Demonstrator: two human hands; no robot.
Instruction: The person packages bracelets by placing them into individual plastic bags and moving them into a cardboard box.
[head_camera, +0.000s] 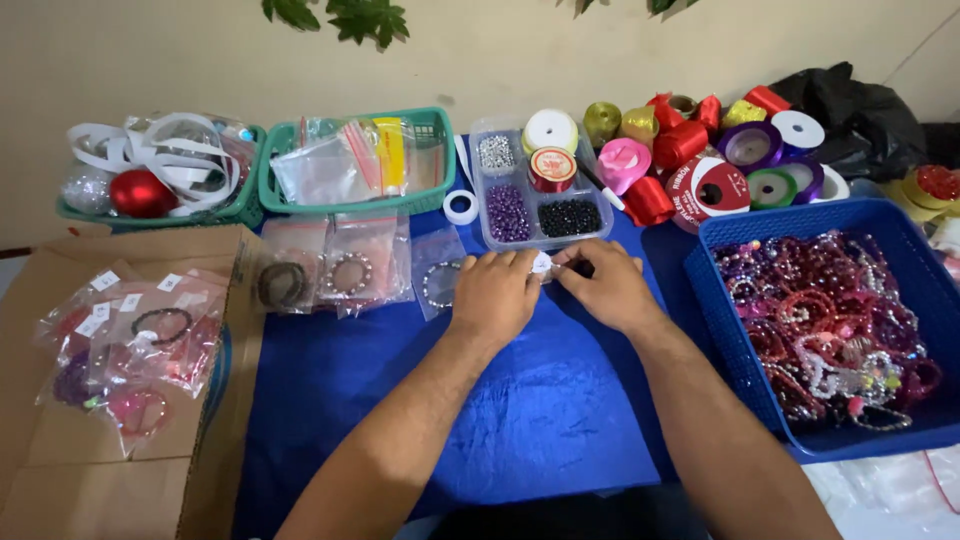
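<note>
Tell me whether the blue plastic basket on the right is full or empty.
Nearly full: the blue plastic basket holds a heap of purple, red and pink beaded bracelets covering its bottom, reaching close to the rim.

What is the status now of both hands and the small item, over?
Left hand and right hand together pinch small white tag. Over blue cloth. Bead box just beyond; nothing blocking.

A plain cream wall (180, 60) is seen behind the desk (540, 420), which is covered with a shiny blue cloth. Green leaves (350, 18) are seen hanging at the top edge. Soft, even light is cast throughout.
</note>
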